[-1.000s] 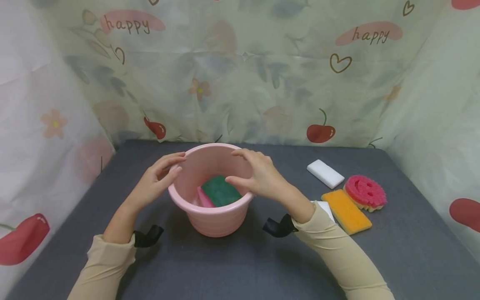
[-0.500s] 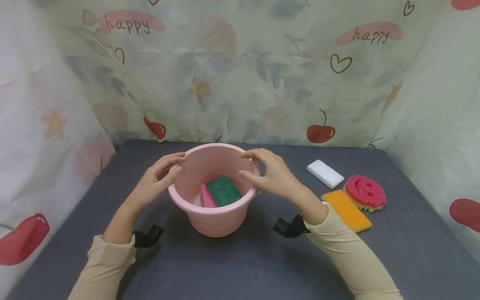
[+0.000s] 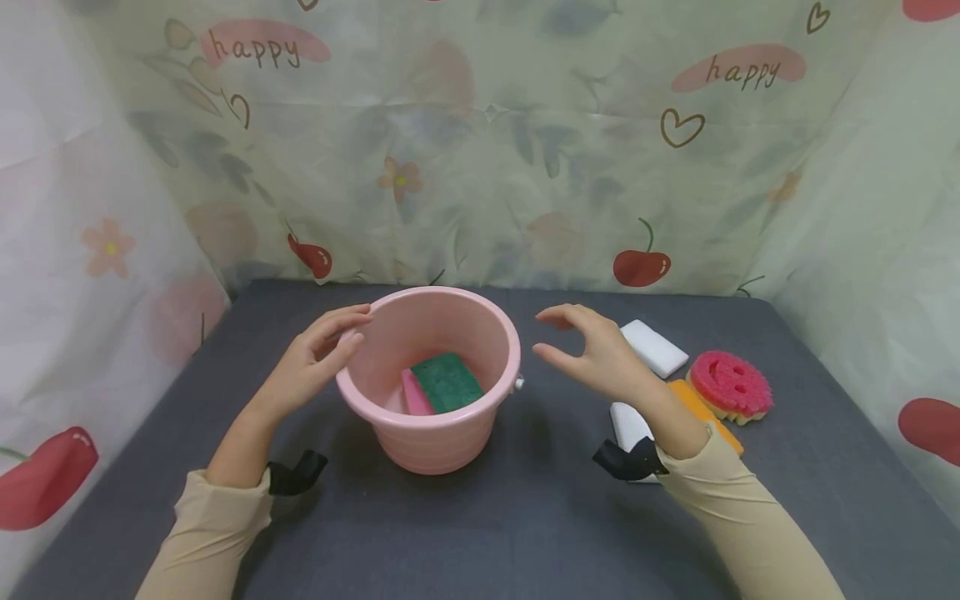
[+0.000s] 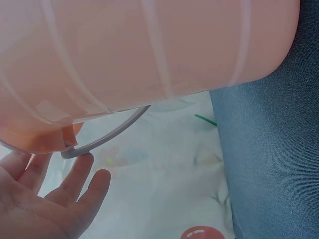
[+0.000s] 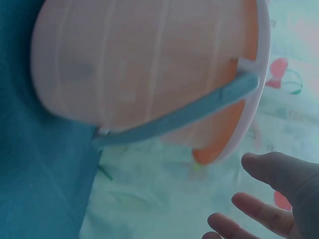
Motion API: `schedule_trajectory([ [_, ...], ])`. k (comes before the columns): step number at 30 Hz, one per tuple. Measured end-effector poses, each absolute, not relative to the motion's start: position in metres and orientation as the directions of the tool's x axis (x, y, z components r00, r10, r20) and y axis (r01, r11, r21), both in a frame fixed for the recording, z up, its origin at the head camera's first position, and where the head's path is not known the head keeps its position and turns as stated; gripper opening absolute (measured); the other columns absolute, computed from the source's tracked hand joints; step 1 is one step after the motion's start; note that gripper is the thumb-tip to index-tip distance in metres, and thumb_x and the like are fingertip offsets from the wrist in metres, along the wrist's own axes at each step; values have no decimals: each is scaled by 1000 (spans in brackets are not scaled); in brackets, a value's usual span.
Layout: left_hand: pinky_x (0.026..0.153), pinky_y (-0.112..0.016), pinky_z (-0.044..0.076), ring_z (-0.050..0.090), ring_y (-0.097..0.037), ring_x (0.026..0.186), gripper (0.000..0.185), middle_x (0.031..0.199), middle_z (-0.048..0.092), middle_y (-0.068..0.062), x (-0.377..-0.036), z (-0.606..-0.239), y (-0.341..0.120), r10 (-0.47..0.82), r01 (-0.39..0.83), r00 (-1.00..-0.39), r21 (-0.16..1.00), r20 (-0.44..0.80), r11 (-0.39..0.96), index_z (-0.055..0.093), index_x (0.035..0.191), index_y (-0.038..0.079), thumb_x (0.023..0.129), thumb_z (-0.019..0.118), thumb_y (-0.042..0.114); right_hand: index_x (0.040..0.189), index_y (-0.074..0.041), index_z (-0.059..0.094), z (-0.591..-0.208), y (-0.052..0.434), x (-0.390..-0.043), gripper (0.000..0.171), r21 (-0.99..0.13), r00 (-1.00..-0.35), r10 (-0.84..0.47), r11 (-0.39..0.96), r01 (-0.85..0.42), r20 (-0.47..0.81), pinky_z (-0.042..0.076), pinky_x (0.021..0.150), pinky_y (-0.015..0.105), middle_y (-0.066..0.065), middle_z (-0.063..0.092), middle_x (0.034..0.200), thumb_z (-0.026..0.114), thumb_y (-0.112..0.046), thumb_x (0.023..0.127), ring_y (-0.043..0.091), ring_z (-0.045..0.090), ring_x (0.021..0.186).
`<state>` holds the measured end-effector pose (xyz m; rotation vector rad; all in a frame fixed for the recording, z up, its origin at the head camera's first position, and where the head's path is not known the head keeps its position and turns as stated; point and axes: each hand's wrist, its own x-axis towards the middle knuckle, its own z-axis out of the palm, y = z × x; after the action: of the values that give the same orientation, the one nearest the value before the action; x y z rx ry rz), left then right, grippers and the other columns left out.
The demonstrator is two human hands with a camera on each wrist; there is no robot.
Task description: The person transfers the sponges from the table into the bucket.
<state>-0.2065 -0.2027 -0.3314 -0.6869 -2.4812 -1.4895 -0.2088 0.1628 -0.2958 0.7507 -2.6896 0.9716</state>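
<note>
A pink bucket (image 3: 435, 442) stands upright on the dark table. Inside it lie a dark green scouring sponge (image 3: 447, 382) and a pink piece (image 3: 415, 393) partly beneath it. My left hand (image 3: 311, 362) rests with loosely bent fingers at the bucket's left rim; in the left wrist view, fingertips (image 4: 85, 162) come up to the rim and the grey handle (image 4: 107, 139). To the right of the bucket and apart from it, my right hand (image 3: 600, 358) hovers with thumb and fingers spread, nothing between them. The right wrist view shows the same gap between the right hand (image 5: 271, 199) and rim.
Right of the bucket lie a white sponge block (image 3: 654, 348), a red smiley-face sponge (image 3: 729, 386) and an orange sponge (image 3: 708, 412) mostly behind the right forearm. A second white block (image 3: 628, 425) shows beside that wrist. Patterned curtains (image 3: 487, 167) enclose the table (image 3: 435, 533).
My right hand has moved out from over the bucket toward the right, leaving the rim. The green and pink sponges have settled slightly inside. The left hand and bucket stay put.
</note>
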Motion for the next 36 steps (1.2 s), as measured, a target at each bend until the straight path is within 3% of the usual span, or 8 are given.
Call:
schedule_trajectory([
  [17,94,-7,35,37,10,123,35,144,43,-9,-206,-332,-202,296,463,-882,793,368,396,52,128,2,96,50,15,118,-2,58,-324,207,-205,41,-464,-895,-362,766,-445,261,47,89,49,17,62,115,70,-21,83,34,59,103],
  [36,93,-6,35,38,11,121,34,143,43,-11,-206,-333,-202,297,475,-876,790,381,389,52,128,2,96,50,14,127,5,48,-351,251,-192,64,-453,-946,-320,836,-309,56,50,82,50,27,53,124,70,-34,81,40,56,103],
])
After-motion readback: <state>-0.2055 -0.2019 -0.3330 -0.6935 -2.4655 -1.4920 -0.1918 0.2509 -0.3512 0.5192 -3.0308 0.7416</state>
